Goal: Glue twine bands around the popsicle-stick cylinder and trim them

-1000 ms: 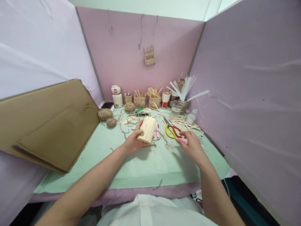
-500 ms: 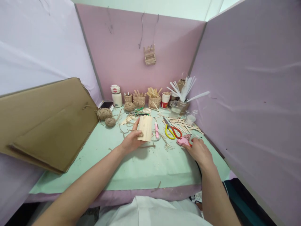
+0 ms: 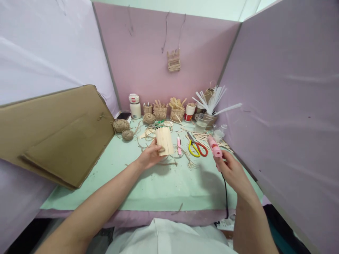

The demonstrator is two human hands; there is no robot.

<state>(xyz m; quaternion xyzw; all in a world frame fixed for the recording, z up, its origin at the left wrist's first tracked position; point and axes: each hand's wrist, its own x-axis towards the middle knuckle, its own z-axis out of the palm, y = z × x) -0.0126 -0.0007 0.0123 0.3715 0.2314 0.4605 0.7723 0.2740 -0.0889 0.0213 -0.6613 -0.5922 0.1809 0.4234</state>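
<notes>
A pale panel of wooden craft sticks set side by side is gripped at its lower left by my left hand, just above the table. My right hand is wrapped round a pink hot glue gun, lifted off the table with its nozzle pointing away from me. A black cord hangs down from the gun. Between my hands lie scissors with one yellow and one red handle and a pink utility knife.
Twine balls and a leaning cardboard sheet are on the left. Along the back stand a white jar, stick baskets and a tub of white glue sticks. Loose sticks and twine scraps litter the green tabletop.
My right hand has picked the glue gun up from the table and turned its nozzle forward. My left hand still holds the stick panel. The whole view has shifted slightly.
</notes>
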